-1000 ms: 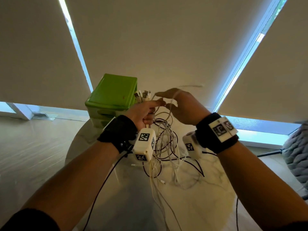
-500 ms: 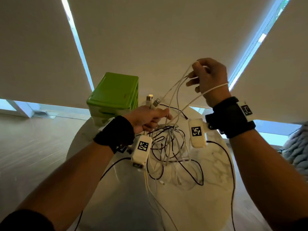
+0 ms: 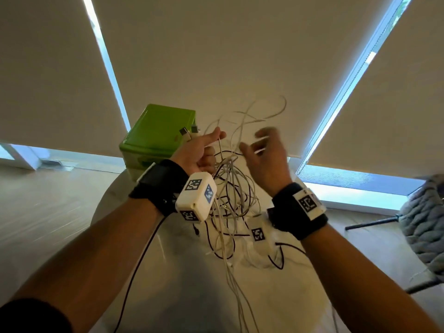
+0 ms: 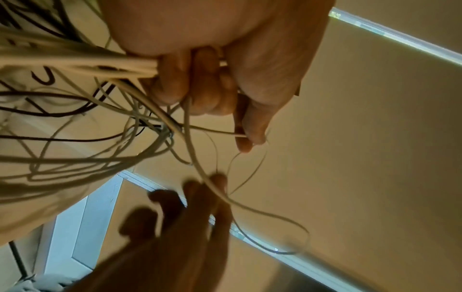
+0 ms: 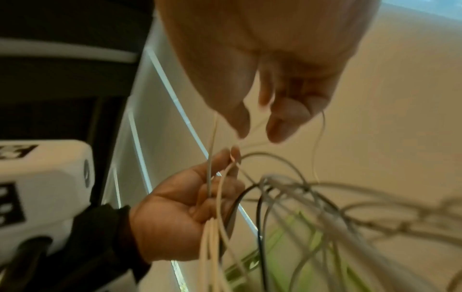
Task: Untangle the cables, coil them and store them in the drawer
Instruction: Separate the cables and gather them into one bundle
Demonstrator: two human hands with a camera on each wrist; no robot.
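A tangle of white and black cables (image 3: 230, 195) hangs over the round white table (image 3: 276, 304). My left hand (image 3: 201, 152) grips a bundle of its strands, and two USB plugs (image 3: 186, 132) stick out above the fist. In the left wrist view the curled fingers (image 4: 200, 83) clamp the white strands (image 4: 75, 65). My right hand (image 3: 264, 150) is blurred, just right of the left hand, with fingers apart (image 5: 257, 132). A loose white cable loop (image 3: 264, 111) arcs in the air above it. The green drawer box (image 3: 158, 133) stands behind my left hand, drawers closed.
A grey chunky-knit seat (image 3: 427, 224) stands at the right, off the table. Pulled-down blinds fill the background, with wooden floor (image 3: 48, 212) to the left. Black wrist-camera leads (image 3: 134, 272) trail from both wrists over the table.
My right hand, which held a white cable high at the upper right, has dropped down and left toward my left hand. The cable now loops loose in the air.
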